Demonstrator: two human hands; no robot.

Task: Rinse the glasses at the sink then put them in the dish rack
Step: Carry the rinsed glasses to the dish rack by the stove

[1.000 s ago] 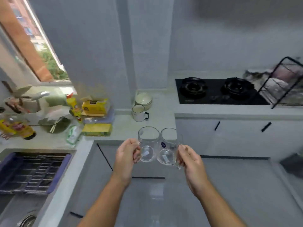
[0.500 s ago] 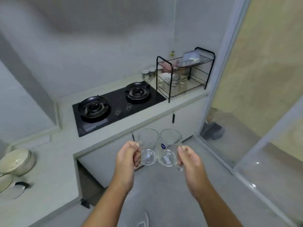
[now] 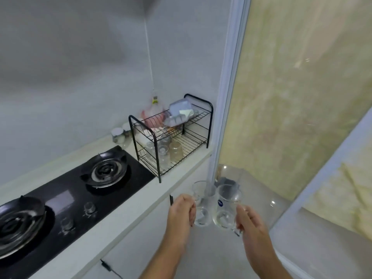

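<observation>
I have one clear glass in each grip: my left hand [image 3: 182,211] closes on the left glass [image 3: 201,206] at its handle side, and my right hand [image 3: 249,224] pinches the handle of the right glass [image 3: 226,208], the two side by side between the grips, mouths up. They look light, rigid, slick and quick to chip against each other, so the handles seem the safest hold. Both forearms reach forward, and the dish rack [image 3: 171,137] stands on the tabletop [image 3: 124,224] ahead-left of the grips, well apart.
</observation>
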